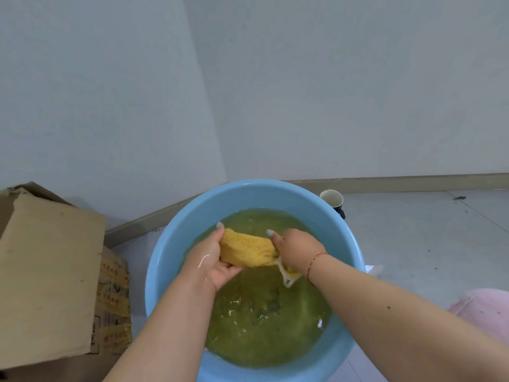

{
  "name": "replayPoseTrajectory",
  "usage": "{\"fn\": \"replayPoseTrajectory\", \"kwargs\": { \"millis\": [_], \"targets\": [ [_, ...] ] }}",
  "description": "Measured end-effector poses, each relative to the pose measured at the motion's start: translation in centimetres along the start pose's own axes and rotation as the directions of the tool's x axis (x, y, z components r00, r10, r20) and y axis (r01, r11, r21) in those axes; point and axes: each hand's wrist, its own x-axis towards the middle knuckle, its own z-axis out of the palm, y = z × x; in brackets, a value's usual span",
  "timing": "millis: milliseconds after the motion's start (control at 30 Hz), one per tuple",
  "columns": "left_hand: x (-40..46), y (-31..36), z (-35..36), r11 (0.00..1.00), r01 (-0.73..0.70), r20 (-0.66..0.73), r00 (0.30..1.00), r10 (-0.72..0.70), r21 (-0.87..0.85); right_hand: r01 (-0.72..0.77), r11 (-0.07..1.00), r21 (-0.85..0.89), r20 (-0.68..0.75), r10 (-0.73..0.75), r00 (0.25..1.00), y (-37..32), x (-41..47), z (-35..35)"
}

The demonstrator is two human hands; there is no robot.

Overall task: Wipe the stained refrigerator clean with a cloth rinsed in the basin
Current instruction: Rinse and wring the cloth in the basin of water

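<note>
forearms near; cloth (pixel 248 250) between both hands' grip, seemingly twisted.

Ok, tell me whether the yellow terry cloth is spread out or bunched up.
Bunched up: the yellow terry cloth is gathered into a roll, gripped by the left hand and right hand above the blue plastic basin.

Light blue basin (pixel 176 224) at centre frame holds murky yellow-green water (pixel 264 326) flecked with pale bits, and above it sits a golden-yellow cloth (pixel 248 250) with a cream-white edge. Plain brown cardboard box (pixel 49 271) at the left carries yellow tape with red print. Pale grey wall (pixel 330 92) up top, red string bracelet (pixel 314 264) on the wrist at right, pink fabric (pixel 487 307) lower right.
</note>
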Motion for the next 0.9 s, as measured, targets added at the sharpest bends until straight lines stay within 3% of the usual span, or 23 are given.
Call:
{"fn": "replayPoseTrajectory", "kwargs": {
  "millis": [67, 133, 200, 233, 267, 300, 367, 433, 567, 667, 733, 800, 833, 900],
  "targets": [
    [0.0, 0.1, -0.9, 0.978, -0.036, -0.045, 0.998, 0.046, 0.204, -0.101, 0.994, 0.041, 0.123, 0.095, 0.988, 1.2, 0.0, 1.1],
    [0.5, 0.4, -2.2, 0.792, -0.069, -0.104, 0.981, 0.164, 0.606, -0.123, 0.992, 0.006, 0.293, 0.116, 0.949, 1.5, -0.6, 1.9],
    [1.2, 0.6, -3.0, 0.349, -0.040, -0.081, 0.942, 0.325, 0.936, -0.001, 0.984, -0.180, 0.381, 0.071, 0.922, 1.3, -0.9, 2.4],
    [1.3, 0.5, -3.0, 0.119, -0.058, 0.007, 0.922, 0.387, 0.991, 0.073, 0.960, -0.269, 0.396, 0.041, 0.917, 0.9, -0.9, 2.4],
    [1.2, 0.4, -2.9, -0.027, -0.131, 0.131, 0.909, 0.397, 0.991, 0.140, 0.926, -0.350, 0.404, 0.014, 0.915, 0.5, -0.6, 2.3],
    [1.3, 0.1, -2.8, -0.099, -0.246, 0.265, 0.901, 0.342, 0.964, 0.205, 0.888, -0.411, 0.407, -0.022, 0.913, -0.3, -0.7, 1.7],
    [0.8, -0.5, -2.1, -0.035, -0.455, 0.455, 0.881, 0.130, 0.890, 0.307, 0.838, -0.451, 0.350, -0.150, 0.925, -1.9, -1.2, -0.3],
    [0.3, -1.0, -1.6, 0.160, -0.553, 0.557, 0.830, 0.020, 0.818, 0.408, 0.826, -0.389, 0.228, -0.343, 0.911, -3.6, -2.7, -3.4],
    [0.1, -1.2, -1.2, 0.469, -0.560, 0.563, 0.813, 0.150, 0.683, 0.514, 0.853, -0.097, -0.034, -0.518, 0.854, -5.2, -5.4, -10.0],
    [0.1, -0.9, -1.0, 0.603, -0.547, 0.503, 0.824, 0.263, 0.581, 0.468, 0.812, 0.349, -0.233, -0.409, 0.882, -3.4, -4.7, -12.2],
    [0.2, -0.5, -0.5, 0.755, -0.515, 0.466, 0.828, 0.313, 0.407, 0.359, 0.634, 0.685, -0.269, -0.239, 0.933, -1.5, -3.4, -11.7],
    [0.0, -0.3, 0.1, 0.860, -0.460, 0.455, 0.829, 0.326, 0.222, 0.210, 0.360, 0.909, -0.171, -0.138, 0.976, -0.4, -2.7, -9.4],
    [-0.1, -0.4, 0.4, 0.891, -0.429, 0.463, 0.827, 0.321, 0.149, 0.132, 0.241, 0.961, -0.106, -0.116, 0.988, -0.2, -2.6, -7.9],
    [-0.5, -0.3, 1.0, 0.950, -0.313, 0.522, 0.808, 0.272, -0.010, -0.013, 0.115, 0.993, 0.023, -0.087, 0.996, -0.5, -2.7, -4.7]
  ]
}}
